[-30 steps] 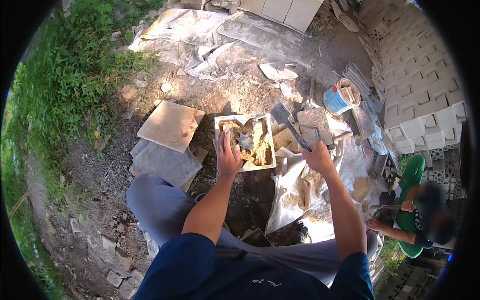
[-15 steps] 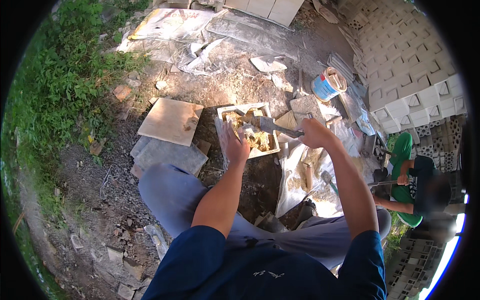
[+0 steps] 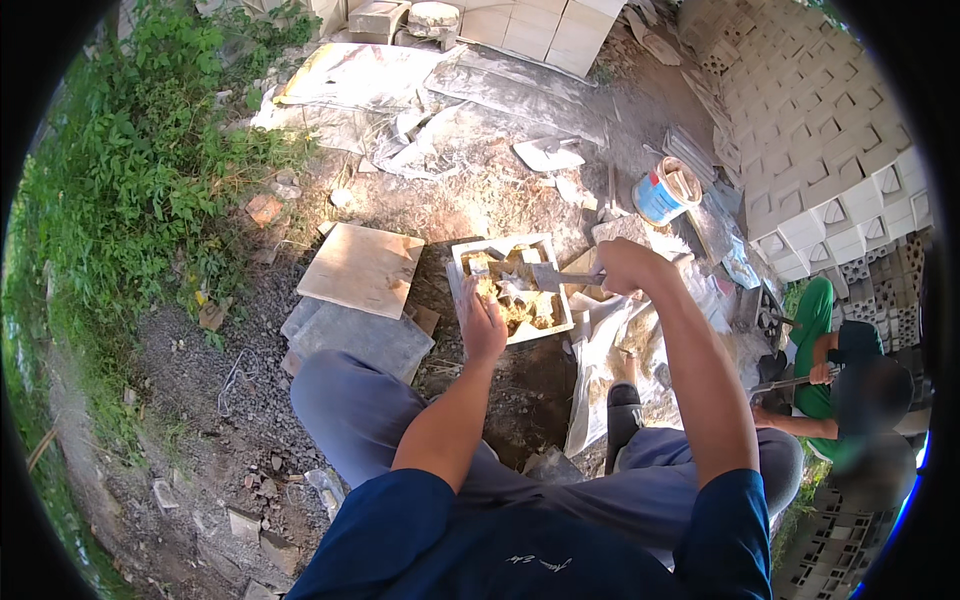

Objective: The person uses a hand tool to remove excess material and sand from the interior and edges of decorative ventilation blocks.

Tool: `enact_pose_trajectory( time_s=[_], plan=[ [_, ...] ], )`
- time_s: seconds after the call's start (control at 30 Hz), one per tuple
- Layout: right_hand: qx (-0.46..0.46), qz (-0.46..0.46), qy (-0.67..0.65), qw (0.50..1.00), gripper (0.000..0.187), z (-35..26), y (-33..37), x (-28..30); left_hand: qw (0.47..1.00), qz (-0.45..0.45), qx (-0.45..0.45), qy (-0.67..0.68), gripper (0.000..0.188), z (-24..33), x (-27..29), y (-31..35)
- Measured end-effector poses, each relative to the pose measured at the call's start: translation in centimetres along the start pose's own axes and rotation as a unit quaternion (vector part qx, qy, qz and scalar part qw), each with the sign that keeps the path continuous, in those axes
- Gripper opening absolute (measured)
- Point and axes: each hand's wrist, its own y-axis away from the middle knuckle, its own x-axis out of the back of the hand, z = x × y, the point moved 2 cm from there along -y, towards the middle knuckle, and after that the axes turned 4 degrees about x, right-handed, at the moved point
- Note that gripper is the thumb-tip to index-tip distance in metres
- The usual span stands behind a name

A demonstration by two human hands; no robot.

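A shallow square frame with a pale rim (image 3: 563, 300) lies on the ground in front of me, with lumpy yellow-brown material (image 3: 527, 312) inside. My left hand (image 3: 486, 326) rests along the frame's left side, fingers stretched out, holding nothing; its fingertips lie by the rim. Above the frame's right part, my right hand (image 3: 632, 268) is wrapped around the handle of a trowel-like tool with a flat grey blade (image 3: 546, 278). The blade points left over the fill; whether it touches the material I cannot tell.
Left of the frame, a square tan board (image 3: 362, 268) lies on a grey slab (image 3: 365, 338). A blue-and-white bucket (image 3: 664, 192) stands far right, near stacked pale blocks (image 3: 810, 150). A white sheet (image 3: 600, 385) lies to the right. Another person (image 3: 850, 370) sits at right.
The view has tilted, so the scene sits lower. Against the frame, my right hand has moved a little farther away and the tool lies more level. My left hand has slid slightly nearer me.
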Motion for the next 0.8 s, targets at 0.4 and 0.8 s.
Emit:
enact_pose_trajectory(
  time_s=[0.4, 0.8],
  plan=[
    [0.119, 0.317, -0.235, 0.911, 0.016, 0.0, 0.9, 3.2, 0.993, -0.039, 0.024, -0.106, 0.056, 1.6, -0.3, 1.6],
    [0.237, 0.268, -0.712, 0.605, 0.049, -1.4, -9.8, -4.9, 0.987, -0.047, -0.008, -0.156, 0.056, 2.8, 0.1, 1.2]
  ],
)
